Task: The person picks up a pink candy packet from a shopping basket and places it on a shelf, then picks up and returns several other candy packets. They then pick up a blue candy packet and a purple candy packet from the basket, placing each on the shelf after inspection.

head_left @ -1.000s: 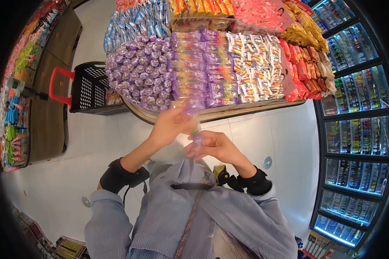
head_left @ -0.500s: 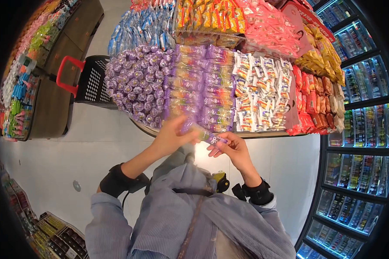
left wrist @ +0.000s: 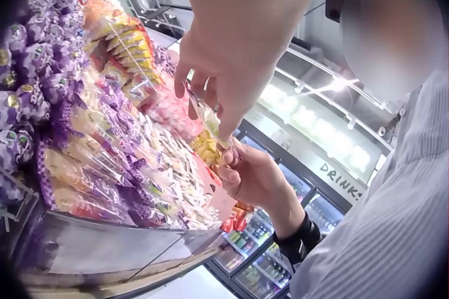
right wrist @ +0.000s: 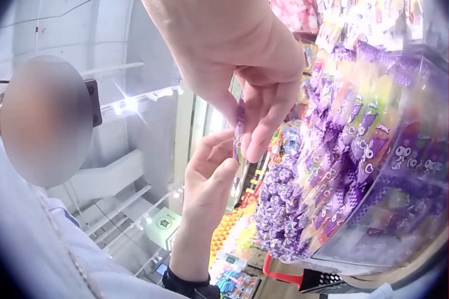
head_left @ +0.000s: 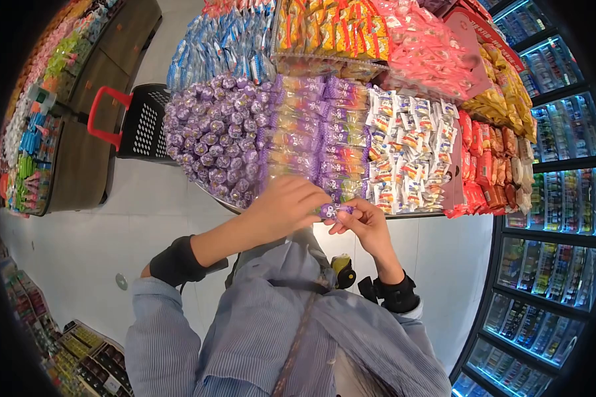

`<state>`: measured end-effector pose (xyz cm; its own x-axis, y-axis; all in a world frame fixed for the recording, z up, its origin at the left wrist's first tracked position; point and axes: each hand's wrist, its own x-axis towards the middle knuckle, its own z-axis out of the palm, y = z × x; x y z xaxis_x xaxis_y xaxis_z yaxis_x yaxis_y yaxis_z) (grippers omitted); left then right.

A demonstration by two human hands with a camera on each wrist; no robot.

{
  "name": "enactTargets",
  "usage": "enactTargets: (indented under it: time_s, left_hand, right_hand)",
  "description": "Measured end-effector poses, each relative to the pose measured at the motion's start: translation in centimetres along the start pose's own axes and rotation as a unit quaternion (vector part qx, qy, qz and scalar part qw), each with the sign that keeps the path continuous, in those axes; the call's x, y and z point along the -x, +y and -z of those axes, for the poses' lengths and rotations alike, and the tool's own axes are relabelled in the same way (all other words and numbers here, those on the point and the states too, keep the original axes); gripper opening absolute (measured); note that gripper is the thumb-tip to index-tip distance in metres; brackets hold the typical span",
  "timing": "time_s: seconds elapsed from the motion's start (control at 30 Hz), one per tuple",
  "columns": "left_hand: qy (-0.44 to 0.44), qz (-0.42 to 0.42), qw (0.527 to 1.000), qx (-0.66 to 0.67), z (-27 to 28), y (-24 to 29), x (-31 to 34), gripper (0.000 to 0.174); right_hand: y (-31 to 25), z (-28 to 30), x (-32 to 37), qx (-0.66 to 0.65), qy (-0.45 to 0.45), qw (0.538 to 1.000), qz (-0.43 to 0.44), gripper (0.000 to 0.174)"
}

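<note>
Both hands hold one small candy packet (head_left: 334,210) with a purple printed end, close in front of the display's near edge. My left hand (head_left: 286,204) pinches it from the left, back of the hand up, covering much of the packet in the head view. On the other side, the thumb and fingers of my right hand (head_left: 369,228) pinch the purple end. In the right wrist view the packet (right wrist: 239,134) shows as a narrow strip between the fingertips of both hands. Similar purple and clear packets (head_left: 298,126) lie in stacked rows just beyond the hands.
Purple-wrapped round candies (head_left: 215,132) are heaped left of the rows, white packets (head_left: 410,145) to the right. A black shopping basket (head_left: 151,126) with a red handle stands left of the display. Lit drink fridges (head_left: 563,205) line the right side; a shelf unit (head_left: 79,126) is at left.
The left hand, blurred and farther left half a second ago, has moved right along the packet towards the right hand. The packet, then more exposed, is now mostly covered. The head view has shifted.
</note>
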<state>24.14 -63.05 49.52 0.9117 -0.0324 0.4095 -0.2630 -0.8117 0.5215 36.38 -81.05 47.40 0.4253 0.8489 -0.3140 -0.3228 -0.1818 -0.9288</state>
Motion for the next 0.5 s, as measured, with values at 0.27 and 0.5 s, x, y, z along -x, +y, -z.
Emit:
enactTargets:
  time_s: [0.27, 0.5]
  left_hand:
    - [-0.026, 0.000, 1.000, -0.011, -1.8, 0.4, -2.0, 0.029]
    - [0.017, 0.074, 0.992, -0.097, 1.3, -6.7, -7.1, 0.030]
  right_hand:
    - [-1.5, 2.6, -1.5, 0.022, -0.047, 0.999, -0.013, 0.020]
    - [-2.9, 6.3, -2.4, 0.054, -0.055, 0.997, 0.015, 0.023]
